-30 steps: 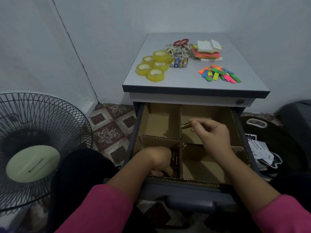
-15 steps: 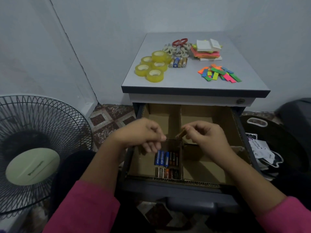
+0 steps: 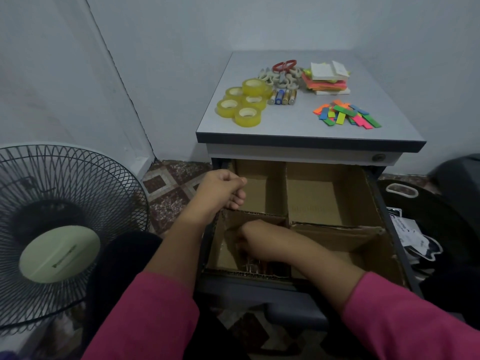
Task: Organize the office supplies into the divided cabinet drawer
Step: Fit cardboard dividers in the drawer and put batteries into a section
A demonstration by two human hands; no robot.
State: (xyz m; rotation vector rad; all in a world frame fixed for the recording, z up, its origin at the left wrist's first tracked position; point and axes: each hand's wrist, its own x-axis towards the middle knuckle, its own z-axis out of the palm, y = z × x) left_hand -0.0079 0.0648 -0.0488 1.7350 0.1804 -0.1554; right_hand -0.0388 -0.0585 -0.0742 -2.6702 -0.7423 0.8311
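Observation:
The open cabinet drawer (image 3: 378, 216) is split by cardboard dividers (image 3: 286, 193) into compartments. My right hand (image 3: 249, 237) reaches down into the near-left compartment, where several batteries (image 3: 255, 267) lie side by side; its fingers are blurred and dark, so what they hold is unclear. My left hand (image 3: 223, 189) hovers over the drawer's left rim with fingers curled and nothing visible in it. On the cabinet top (image 3: 285, 131) lie more batteries (image 3: 282, 96), yellow tape rolls (image 3: 244, 106), grey clips (image 3: 281, 77), a sticky-note stack (image 3: 327, 79) and coloured flags (image 3: 346, 116).
A black floor fan (image 3: 59, 229) stands close on the left. A dark bag (image 3: 420, 211) with papers (image 3: 413, 235) sits to the right of the drawer. The two far compartments and the near-right one show bare cardboard.
My right hand has dropped from above the divider into the near-left compartment over the batteries. My left hand has lifted back and to the left, above the drawer's left rim.

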